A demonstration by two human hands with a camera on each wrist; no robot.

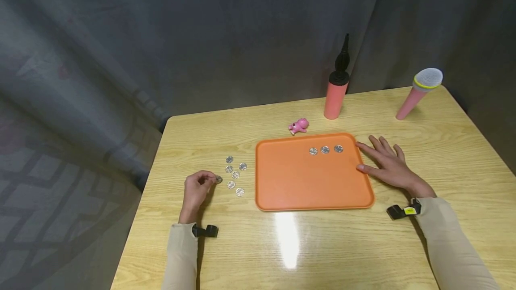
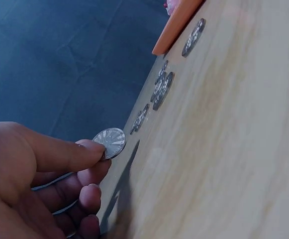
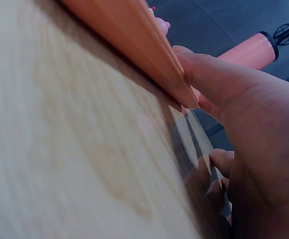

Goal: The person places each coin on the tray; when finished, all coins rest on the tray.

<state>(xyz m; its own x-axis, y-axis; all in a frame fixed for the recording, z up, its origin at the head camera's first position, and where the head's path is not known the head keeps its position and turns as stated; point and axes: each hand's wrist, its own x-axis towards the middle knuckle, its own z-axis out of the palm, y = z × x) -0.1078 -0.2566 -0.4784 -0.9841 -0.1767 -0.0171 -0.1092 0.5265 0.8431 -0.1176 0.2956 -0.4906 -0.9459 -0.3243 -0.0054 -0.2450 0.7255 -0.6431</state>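
Seven coins are sitting to the left of the orange tray (image 1: 282,182), and I am pinching one of them, the coin (image 2: 111,141), between my thumb and forefinger, lifted on its edge just clear of the table (image 1: 322,245). My left hand (image 1: 196,188) is curling its other fingers under, probably to keep them out of the way of the small pinch. Six loose coins (image 1: 235,174) are lying flat in a little cluster between that hand and the tray's left edge, close enough to be reached one at a time.

Three coins (image 1: 324,150) are resting in a neat row inside the tray, near its far right corner.

My right hand (image 1: 387,164) is lying flat beside the tray's right edge, fingers spread and holding nothing, thumb touching the rim, which I judge is steadying it.

Beyond the tray are standing one pink pig toy (image 1: 298,125), one pink hand pump (image 1: 336,88) and one toy microphone (image 1: 419,91).
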